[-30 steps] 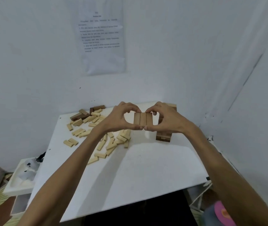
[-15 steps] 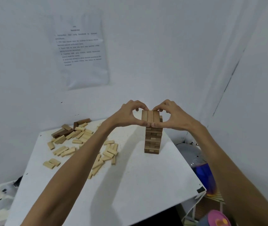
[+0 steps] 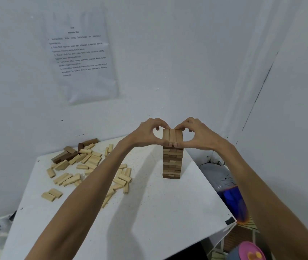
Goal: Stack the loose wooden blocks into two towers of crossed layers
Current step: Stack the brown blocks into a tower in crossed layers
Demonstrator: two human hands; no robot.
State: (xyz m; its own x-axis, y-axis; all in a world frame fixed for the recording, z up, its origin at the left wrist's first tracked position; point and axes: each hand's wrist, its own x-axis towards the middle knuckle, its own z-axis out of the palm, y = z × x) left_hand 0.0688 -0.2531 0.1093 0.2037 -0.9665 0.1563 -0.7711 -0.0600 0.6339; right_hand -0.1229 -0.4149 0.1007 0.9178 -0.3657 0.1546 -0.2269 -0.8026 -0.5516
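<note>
White walls [image 3: 186, 53] meet in a corner behind the white bench [image 3: 158, 212]. A printed sheet [image 3: 82, 59] is stuck on the left wall, and a thin dark crack [image 3: 258, 94] runs down the right one. The light is soft and even.

The row of three blocks [image 3: 172, 136] pinched between the left hand [image 3: 145, 135] and the right hand [image 3: 199, 135] is showing bare matt wood, pale tan with faint grain. The tower [image 3: 172, 164] just beneath the hands is showing the same matt wood in mixed light and darker brown. Left of the left hand, the loose blocks [image 3: 91, 162] are looking pale and smooth, with a few dark brown blocks [image 3: 68, 156] among them. The white table top [image 3: 149, 218] below the hands is looking matt and speckled. Above the left hand, the printed paper sheet [image 3: 82, 59] is giving off a faint sheen against the matt painted wall [image 3: 186, 53].
</note>
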